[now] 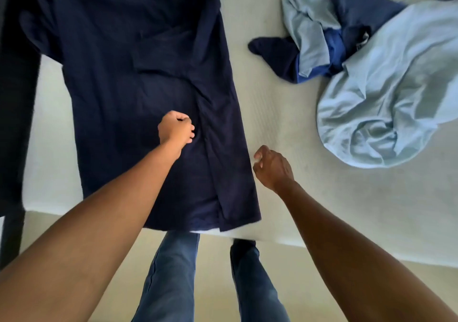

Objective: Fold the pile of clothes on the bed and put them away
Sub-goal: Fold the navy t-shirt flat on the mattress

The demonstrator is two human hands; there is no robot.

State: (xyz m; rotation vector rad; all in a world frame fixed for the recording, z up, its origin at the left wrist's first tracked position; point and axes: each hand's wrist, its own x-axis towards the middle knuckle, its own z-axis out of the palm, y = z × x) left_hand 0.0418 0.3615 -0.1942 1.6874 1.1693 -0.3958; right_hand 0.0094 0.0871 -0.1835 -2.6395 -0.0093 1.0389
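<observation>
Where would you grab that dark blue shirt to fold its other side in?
Probably pinch the navy shirt at its left sleeve, coming from the left edge: it lies flat, right side already folded inward, and that sleeve sticks out free.

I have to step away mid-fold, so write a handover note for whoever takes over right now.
Left hand: fingers curled on the navy shirt; a grip on the cloth cannot be told.
Right hand: loosely curled, holding nothing, at the shirt's right edge.
Shirt lies spread on the bed, right side apparently folded inward.
Remaining: finish folding it, then the unfolded pile to its right, and put everything away.
</observation>
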